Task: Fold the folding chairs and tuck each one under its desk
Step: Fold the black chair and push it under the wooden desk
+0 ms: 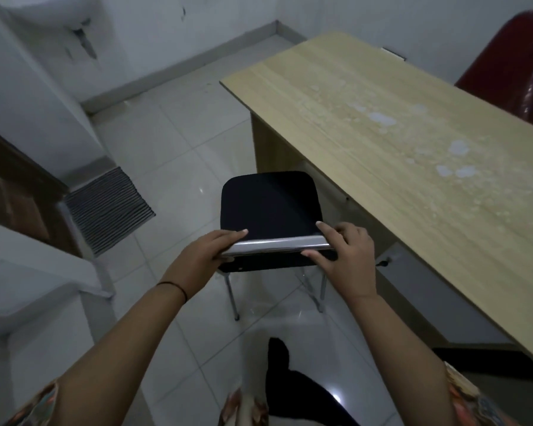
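I see a folding chair (270, 207) with a dark, square padded seat with rounded corners, standing unfolded on pale glossy floor tiles (173, 142). A silver metal bar (277, 245) runs along the top of its backrest on the side nearest me, and thin chrome legs (232, 295) show below, reaching down to the floor. The chair stands just beside the long front edge of a light wood-grain desk (397, 142), at the desk's left end, with the seat's far corner near the desk's side panel; it is not under the desk.

My left hand (208, 252) grips the left end of the silver bar, fingers laid over the top toward the seat and thumb along the near side. My right hand (346, 253) holds the right end of the bar, index finger stretched out over the seat edge and thumb pressed against the bar's near face, the other fingers curled. Both forearms reach forward from the bottom of the view, and a thin dark band (174, 287) circles the left wrist.

Beyond the desk's far right side, part of a red chair back (511, 66) shows. Left of the folding chair, a ribbed grey mat (108, 210) lies on the floor.
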`<act>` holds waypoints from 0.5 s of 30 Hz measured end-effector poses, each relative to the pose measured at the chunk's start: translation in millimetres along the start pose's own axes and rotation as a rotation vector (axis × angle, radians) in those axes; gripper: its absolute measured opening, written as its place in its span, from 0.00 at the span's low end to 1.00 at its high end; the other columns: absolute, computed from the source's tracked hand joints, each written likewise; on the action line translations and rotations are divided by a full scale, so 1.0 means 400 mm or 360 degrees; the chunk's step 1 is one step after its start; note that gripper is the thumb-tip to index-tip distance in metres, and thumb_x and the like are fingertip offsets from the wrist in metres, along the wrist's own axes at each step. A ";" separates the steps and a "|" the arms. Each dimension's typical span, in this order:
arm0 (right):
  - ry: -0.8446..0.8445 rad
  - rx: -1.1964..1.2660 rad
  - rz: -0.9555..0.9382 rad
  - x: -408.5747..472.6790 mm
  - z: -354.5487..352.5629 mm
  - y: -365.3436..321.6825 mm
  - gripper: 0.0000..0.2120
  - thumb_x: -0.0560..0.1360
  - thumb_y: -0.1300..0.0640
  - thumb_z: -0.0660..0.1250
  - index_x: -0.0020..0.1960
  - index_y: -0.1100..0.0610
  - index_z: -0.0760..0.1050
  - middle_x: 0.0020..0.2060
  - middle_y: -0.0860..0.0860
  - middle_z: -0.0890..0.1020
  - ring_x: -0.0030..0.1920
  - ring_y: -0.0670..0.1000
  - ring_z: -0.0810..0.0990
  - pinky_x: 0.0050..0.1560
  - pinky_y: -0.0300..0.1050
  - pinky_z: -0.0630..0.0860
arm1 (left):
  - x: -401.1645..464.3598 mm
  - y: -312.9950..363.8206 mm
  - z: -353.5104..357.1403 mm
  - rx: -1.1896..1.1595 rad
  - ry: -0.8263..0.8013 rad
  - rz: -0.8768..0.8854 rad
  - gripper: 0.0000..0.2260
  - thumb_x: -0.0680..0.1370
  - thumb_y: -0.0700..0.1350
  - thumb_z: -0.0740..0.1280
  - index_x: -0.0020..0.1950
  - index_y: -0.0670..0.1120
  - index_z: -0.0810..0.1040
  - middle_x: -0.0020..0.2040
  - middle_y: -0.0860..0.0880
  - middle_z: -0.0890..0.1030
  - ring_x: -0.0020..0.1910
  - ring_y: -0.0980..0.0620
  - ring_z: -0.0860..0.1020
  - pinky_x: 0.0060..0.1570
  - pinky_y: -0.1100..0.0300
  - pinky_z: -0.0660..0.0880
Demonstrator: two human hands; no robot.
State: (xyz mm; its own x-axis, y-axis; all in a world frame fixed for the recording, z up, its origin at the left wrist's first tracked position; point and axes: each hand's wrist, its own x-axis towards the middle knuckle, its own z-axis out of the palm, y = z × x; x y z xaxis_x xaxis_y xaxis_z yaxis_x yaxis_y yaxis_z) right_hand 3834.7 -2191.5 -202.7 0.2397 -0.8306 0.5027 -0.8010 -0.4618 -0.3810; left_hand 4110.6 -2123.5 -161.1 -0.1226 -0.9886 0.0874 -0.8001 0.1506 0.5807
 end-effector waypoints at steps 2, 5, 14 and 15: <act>-0.0001 -0.0002 0.0004 0.001 0.001 -0.002 0.30 0.71 0.31 0.59 0.59 0.53 0.79 0.43 0.55 0.77 0.43 0.54 0.73 0.46 0.49 0.70 | 0.006 -0.009 0.004 -0.0018 -0.0005 0.0065 0.28 0.75 0.32 0.62 0.68 0.58 0.67 0.60 0.52 0.76 0.57 0.55 0.73 0.57 0.67 0.68; -0.0039 0.0052 0.0023 0.015 0.001 -0.022 0.30 0.72 0.31 0.59 0.59 0.52 0.79 0.40 0.53 0.76 0.40 0.53 0.73 0.43 0.47 0.69 | 0.020 -0.036 -0.008 0.0002 0.0000 0.0189 0.28 0.74 0.30 0.62 0.68 0.56 0.68 0.57 0.50 0.78 0.54 0.53 0.75 0.56 0.62 0.70; -0.0026 -0.0096 0.0218 -0.029 0.023 -0.154 0.28 0.71 0.31 0.60 0.60 0.49 0.78 0.38 0.51 0.73 0.38 0.50 0.70 0.40 0.45 0.68 | 0.054 -0.147 -0.087 0.0153 -0.0185 0.0535 0.33 0.70 0.27 0.64 0.70 0.51 0.66 0.49 0.46 0.79 0.45 0.50 0.75 0.49 0.69 0.66; 0.0004 -0.0131 0.0257 -0.035 0.028 -0.179 0.29 0.71 0.31 0.59 0.60 0.49 0.78 0.38 0.51 0.73 0.38 0.50 0.70 0.40 0.45 0.67 | 0.060 -0.162 -0.100 0.0145 -0.0227 0.0572 0.33 0.70 0.27 0.63 0.71 0.52 0.65 0.48 0.46 0.79 0.44 0.50 0.75 0.49 0.68 0.66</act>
State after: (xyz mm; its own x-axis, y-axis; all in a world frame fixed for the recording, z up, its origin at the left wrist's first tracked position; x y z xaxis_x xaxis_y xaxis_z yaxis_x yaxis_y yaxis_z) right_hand 3894.9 -2150.1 -191.2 0.1030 -0.8910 0.4422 -0.8713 -0.2952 -0.3920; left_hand 4183.0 -2157.2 -164.3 -0.4799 -0.8636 0.1549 -0.7392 0.4931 0.4587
